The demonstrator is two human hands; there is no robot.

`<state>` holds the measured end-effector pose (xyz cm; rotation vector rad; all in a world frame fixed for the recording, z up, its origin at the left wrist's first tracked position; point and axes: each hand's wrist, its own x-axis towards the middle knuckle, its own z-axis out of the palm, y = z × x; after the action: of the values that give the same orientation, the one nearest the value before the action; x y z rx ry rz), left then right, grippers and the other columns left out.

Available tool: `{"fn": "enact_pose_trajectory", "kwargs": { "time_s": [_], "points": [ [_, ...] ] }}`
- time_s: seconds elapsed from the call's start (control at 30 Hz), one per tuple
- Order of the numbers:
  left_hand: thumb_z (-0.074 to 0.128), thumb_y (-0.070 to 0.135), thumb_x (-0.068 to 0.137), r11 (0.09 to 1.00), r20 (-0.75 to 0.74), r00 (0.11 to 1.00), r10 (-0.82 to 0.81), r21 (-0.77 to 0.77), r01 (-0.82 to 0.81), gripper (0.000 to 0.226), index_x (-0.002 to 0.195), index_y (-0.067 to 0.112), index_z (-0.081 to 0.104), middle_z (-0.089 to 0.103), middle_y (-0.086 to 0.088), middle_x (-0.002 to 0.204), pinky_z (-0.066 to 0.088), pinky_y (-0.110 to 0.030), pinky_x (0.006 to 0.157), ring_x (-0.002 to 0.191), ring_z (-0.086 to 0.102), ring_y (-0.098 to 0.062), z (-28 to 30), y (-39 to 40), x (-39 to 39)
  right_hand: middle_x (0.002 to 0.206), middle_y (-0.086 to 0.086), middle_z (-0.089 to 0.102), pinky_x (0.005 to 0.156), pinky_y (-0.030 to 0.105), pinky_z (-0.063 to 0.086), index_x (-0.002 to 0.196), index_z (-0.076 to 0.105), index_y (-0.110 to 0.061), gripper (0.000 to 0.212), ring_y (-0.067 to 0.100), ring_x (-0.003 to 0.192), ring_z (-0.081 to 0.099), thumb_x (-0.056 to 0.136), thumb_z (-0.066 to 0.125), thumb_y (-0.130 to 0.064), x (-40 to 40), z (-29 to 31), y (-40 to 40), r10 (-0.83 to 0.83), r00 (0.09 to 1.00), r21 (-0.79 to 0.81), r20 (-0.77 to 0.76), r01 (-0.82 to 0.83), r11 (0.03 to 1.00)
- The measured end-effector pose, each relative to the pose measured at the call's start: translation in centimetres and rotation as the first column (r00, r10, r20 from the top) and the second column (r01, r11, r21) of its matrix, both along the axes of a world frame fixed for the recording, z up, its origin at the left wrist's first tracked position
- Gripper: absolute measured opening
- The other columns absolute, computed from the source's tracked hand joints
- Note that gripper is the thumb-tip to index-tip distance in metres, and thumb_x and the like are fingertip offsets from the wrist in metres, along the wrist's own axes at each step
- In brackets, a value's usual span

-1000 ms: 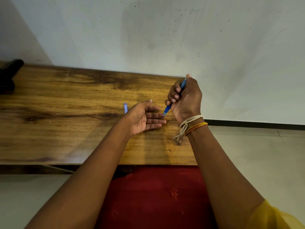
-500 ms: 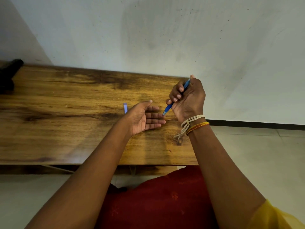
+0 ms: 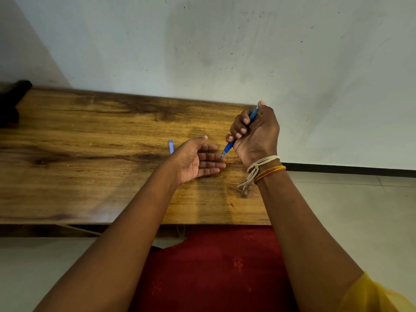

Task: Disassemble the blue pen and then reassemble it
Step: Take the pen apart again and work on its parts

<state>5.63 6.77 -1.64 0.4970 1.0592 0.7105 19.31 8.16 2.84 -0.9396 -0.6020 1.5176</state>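
Blue plastic pen (image 3: 231, 144) slants right of frame centre, gripped in the curled fingers of the right hand (image 3: 255, 134), tip touching the flat, palm-up left hand (image 3: 198, 159); a small blue pen piece (image 3: 171, 147) lies on the wooden table (image 3: 90, 154).

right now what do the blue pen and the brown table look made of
Blue pen in the right hand: seemingly glossy moulded plastic, going by its even blue sheen. Long brown table: wood or wood-look laminate with a semi-gloss finish; dark streaked grain and knots show.
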Motion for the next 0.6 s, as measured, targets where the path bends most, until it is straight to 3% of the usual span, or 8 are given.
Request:
{"fn": "enact_pose_trajectory", "kwargs": {
  "time_s": [0.6],
  "points": [
    [0.038,0.037,0.100,1.000,-0.009,1.000,0.000,0.004,0.000,0.045,0.121,0.002,0.056,0.069,-0.018,0.090,0.058,-0.033,0.069,0.082,0.071,-0.031,-0.02,-0.08,-0.22,0.044,-0.003,0.027,0.053,0.029,0.023,0.057,0.037,-0.014,0.051,0.015,0.049,0.021,0.097,0.027,-0.045,-0.30,0.24,-0.22,0.007,1.000,0.004,0.015,-0.007,1.000]
  ]
}}
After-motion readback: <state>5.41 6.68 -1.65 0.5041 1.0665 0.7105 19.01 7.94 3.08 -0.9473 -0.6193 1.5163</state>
